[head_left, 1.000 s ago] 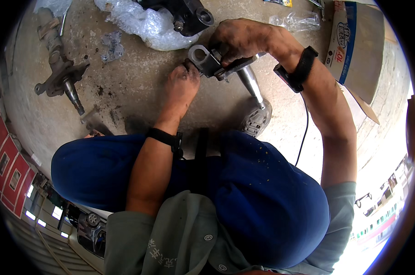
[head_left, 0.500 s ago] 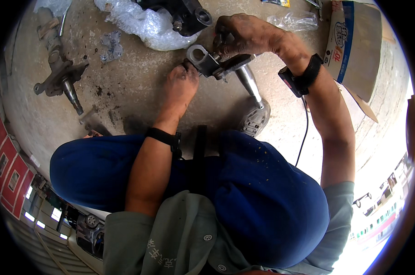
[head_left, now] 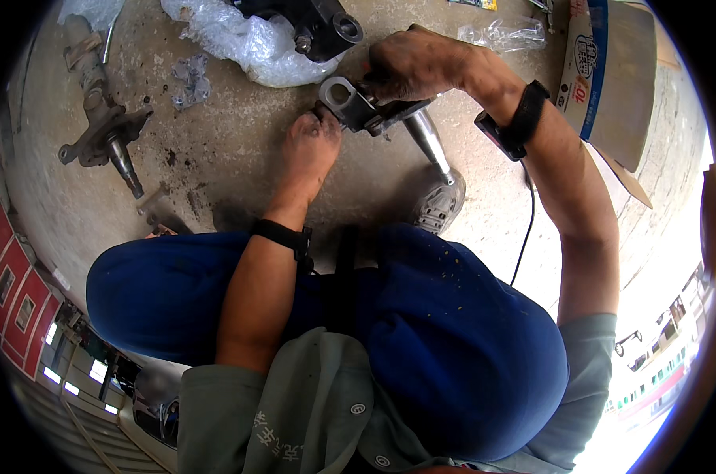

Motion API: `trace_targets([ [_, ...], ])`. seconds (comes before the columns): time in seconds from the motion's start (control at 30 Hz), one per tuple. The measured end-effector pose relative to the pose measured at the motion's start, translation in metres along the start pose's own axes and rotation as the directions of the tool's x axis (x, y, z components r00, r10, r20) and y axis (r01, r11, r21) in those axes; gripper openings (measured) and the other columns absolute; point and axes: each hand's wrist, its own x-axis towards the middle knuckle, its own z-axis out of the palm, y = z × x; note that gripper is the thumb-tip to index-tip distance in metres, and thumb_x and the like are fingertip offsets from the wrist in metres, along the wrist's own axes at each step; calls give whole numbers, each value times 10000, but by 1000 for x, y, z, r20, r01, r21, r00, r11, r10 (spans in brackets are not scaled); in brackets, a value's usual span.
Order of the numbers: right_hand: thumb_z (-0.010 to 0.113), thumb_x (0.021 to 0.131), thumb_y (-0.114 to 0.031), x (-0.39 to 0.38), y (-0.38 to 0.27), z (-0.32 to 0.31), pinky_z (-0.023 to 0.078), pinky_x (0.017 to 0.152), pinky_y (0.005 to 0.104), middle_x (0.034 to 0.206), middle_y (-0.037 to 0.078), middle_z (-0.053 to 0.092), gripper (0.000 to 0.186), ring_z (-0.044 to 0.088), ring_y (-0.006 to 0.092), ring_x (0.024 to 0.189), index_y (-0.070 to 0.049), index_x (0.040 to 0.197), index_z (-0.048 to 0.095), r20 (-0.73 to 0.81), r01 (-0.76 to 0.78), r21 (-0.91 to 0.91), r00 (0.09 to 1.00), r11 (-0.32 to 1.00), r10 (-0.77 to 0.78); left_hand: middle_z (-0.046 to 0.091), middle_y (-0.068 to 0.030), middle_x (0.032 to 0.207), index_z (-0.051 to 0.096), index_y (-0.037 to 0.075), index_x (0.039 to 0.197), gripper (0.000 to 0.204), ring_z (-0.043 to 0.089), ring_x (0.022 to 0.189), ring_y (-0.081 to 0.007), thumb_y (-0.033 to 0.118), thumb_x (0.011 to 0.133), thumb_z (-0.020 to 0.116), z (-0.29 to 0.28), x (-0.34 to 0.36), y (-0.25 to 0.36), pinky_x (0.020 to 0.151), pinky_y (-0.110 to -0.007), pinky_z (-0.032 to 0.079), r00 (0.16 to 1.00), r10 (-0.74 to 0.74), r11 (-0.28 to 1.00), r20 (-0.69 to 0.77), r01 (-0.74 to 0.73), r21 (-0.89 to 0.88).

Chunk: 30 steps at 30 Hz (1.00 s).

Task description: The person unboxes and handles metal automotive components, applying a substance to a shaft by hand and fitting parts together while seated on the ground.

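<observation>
Our right hand (head_left: 421,63) was wrapped tight over the top of a steering knuckle (head_left: 366,107), its grip fully closed on the metal body, while our left hand (head_left: 309,150) met the same part from below, fingertips pinched against the lug with the round hole; that grip was narrow and closed on the lug's edge. We held the knuckle low over the concrete floor (head_left: 231,142), just ahead of our knees, its polished spindle (head_left: 429,138) slanting down toward our shoe (head_left: 439,204). We judged the step to be steadying and turning the part for hand work at its lugged end; the next move seemed to call for a firm hold with the right while the left fingers worked at the lug. Farther out, a second, dirtier knuckle (head_left: 105,130) lay well apart to the left on the stained floor. A dark housing (head_left: 318,24) rested on crumpled clear plastic wrap (head_left: 239,43) just beyond our hands, and a cardboard box (head_left: 619,87) stood at the right.
</observation>
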Motion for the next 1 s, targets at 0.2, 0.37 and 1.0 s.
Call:
trace_targets([
  [0.2, 746, 836, -210, 14, -2, -8, 548, 756, 392, 878, 139, 715, 281, 671, 284, 772, 5, 1012, 703, 238, -37, 126, 971, 991, 6, 679, -247, 912, 662, 5, 809, 331, 647, 864, -464, 295, 921, 551, 0, 0, 1, 767, -532, 539, 998, 37, 999, -41, -36, 12],
  [0.37, 781, 779, -119, 17, 2, -2, 541, 775, 393, 894, 137, 718, 319, 680, 280, 805, 4, 1064, 706, 202, -33, 242, 979, 970, -17, 681, -243, 907, 665, -7, 830, 313, 655, 848, -443, 282, 897, 567, 4, 0, -3, 750, -511, 547, 1000, 7, 1000, -24, -6, 23],
  [1.0, 769, 799, -208, 18, 0, 0, 520, 839, 413, 898, 152, 719, 339, 686, 318, 861, 8, 1053, 706, 232, -37, 181, 973, 983, -6, 637, -212, 737, 620, -37, 830, 160, 654, 724, -363, 106, 858, 554, -2, -5, 16, 631, -453, 540, 997, 22, 998, -80, -18, 60],
])
